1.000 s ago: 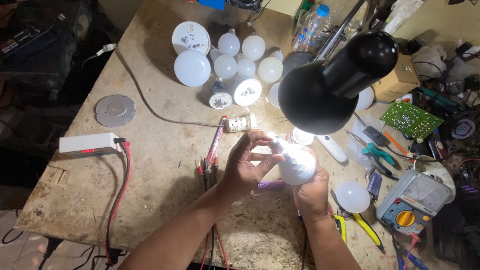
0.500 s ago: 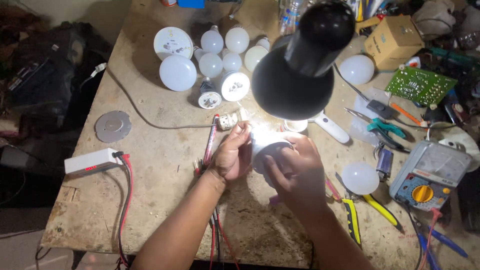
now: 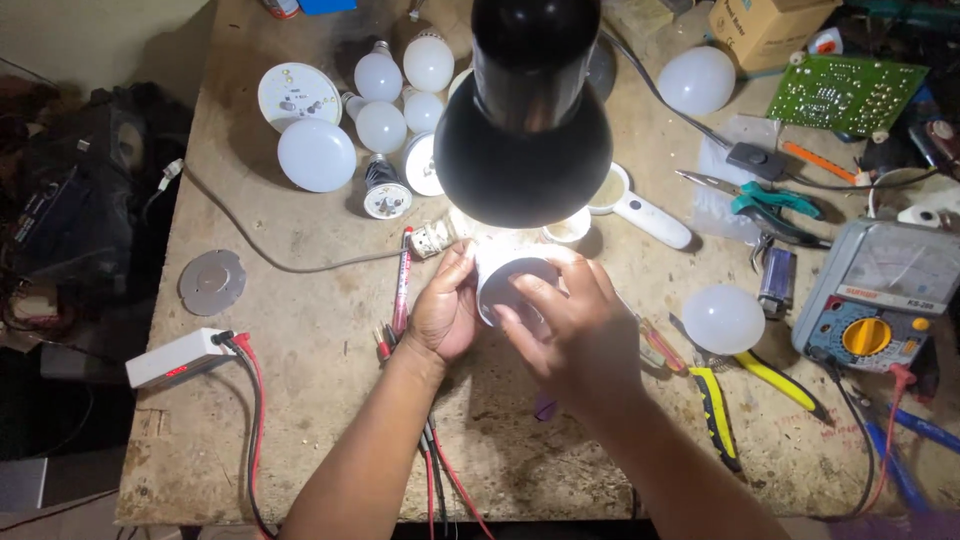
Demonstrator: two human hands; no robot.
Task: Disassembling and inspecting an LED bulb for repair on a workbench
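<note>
Both my hands hold one white bulb housing (image 3: 512, 282) under a black desk lamp (image 3: 522, 140) in the head view. My left hand (image 3: 445, 312) grips its left side with thumb and fingers. My right hand (image 3: 570, 325) wraps over its right and front side. The housing is brightly lit and partly hidden by my fingers. A lamp socket (image 3: 432, 238) on a grey cable lies just left of it on the wooden bench (image 3: 300, 420).
Several white bulbs and bulb parts (image 3: 318, 155) lie at the back left. A loose bulb dome (image 3: 722, 318), yellow-handled pliers (image 3: 715, 415), a multimeter (image 3: 885, 295), a green circuit board (image 3: 845, 92), a white box with red and black leads (image 3: 180, 358) and a grey disc (image 3: 212, 282) surround my hands.
The view has moved closer and the lamp now sits higher over my hands. My hands have turned the housing, and my right hand now covers more of it.
</note>
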